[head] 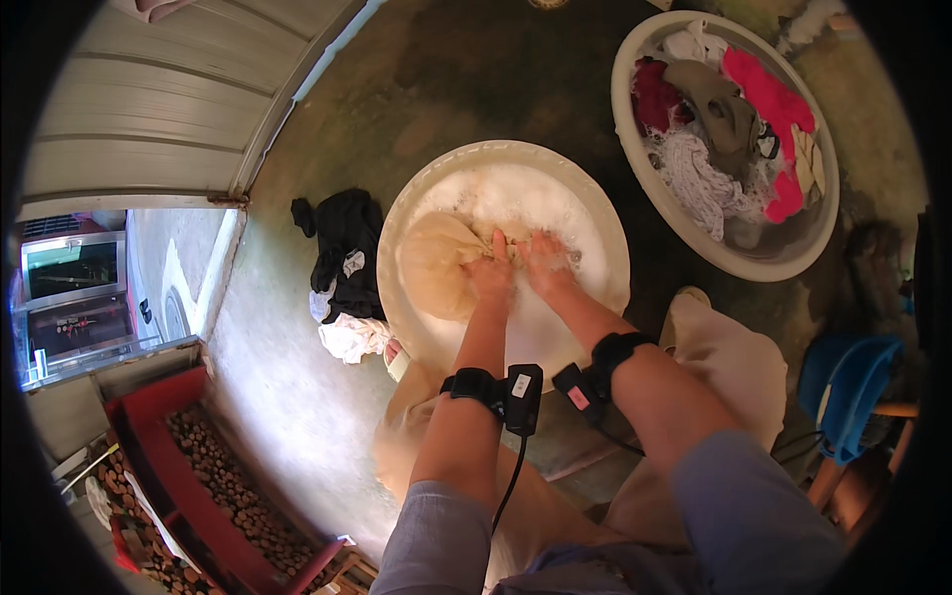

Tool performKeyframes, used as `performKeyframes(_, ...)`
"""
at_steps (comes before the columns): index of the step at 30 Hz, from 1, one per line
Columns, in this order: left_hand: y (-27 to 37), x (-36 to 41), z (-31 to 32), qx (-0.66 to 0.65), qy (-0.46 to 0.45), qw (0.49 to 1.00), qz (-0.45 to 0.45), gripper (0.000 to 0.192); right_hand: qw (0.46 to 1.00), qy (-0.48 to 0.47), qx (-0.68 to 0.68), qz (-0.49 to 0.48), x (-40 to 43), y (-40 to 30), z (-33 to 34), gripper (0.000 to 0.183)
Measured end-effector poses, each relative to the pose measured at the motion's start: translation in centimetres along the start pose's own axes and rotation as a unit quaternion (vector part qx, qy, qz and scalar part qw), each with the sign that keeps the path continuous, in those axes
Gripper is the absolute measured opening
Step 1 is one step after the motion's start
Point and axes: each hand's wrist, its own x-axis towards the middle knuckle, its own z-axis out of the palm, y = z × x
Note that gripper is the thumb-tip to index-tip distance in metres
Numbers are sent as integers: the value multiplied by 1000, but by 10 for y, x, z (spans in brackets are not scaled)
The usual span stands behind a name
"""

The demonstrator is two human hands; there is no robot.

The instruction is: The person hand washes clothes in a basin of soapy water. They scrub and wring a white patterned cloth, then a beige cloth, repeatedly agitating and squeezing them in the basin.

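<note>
A round whitish basin (394, 195) full of suds stands on the floor before me. In it lies a wet beige cloth (440, 264), swollen into a rounded bulge on the left and partly under foam. My left hand (492, 274) presses on the cloth beside the bulge, fingers spread; whether it pinches any fabric I cannot tell. Close to its right, my right hand (548, 262) rests in the foam at the cloth's right part, its fingertips partly hidden by suds. Straps with small black devices are on both forearms.
At the upper right stands a larger basin (623, 111) with soapy water and mixed clothes (718, 119). Black clothes (349, 253) and a white cloth (352, 338) lie on the floor left of the near basin. A blue plastic container (848, 390) is at the right, a red-framed bin (163, 446) at lower left.
</note>
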Motion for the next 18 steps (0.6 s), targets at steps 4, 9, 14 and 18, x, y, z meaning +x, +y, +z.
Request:
performKeyframes(4, -4, 3, 4, 56, -49, 997, -17, 89, 996, -70, -35, 52, 11, 29, 44, 28)
performKeyframes(9, 3, -6, -32, -113, -167, 978, -61, 86, 995, 17, -56, 80, 8, 4, 20, 23)
performKeyframes(14, 13, -18, -66, -388, -403, 810, -178, 68, 976, 203, 3, -75, -17, -74, -58, 17)
performKeyframes(18, 9, -17, -90, -506, -483, 704, -126, 53, 889, 227, 221, -330, -51, -152, -74, 24)
